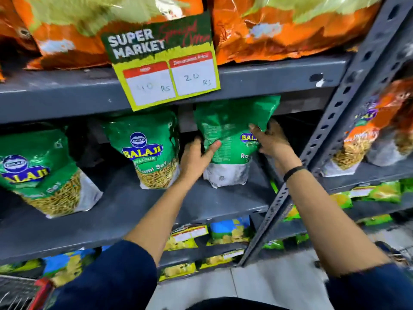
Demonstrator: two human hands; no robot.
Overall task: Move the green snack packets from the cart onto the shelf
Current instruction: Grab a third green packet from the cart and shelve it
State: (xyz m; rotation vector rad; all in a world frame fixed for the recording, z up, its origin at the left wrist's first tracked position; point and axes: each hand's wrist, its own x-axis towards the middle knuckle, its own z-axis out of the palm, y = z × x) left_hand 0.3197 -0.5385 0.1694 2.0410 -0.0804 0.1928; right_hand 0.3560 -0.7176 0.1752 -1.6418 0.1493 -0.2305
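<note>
We hold a green packet (225, 139) upright on the grey shelf (223, 198), just below the price sign (165, 63). Left hand (196, 157) and right hand (271, 139) each keep a closed grip on its sides. Two more packets (145, 148) stand left of the sign.

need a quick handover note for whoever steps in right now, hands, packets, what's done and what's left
Left hand: gripping the left edge of the glossy green snack packet being placed.
Right hand: gripping its right edge.
That packet stands on the grey metal middle shelf, back side facing out, not yet released.
Done: two matching green packets stand to its left.
Left: release it, maybe turn it; the cart's contents are not visible.
</note>
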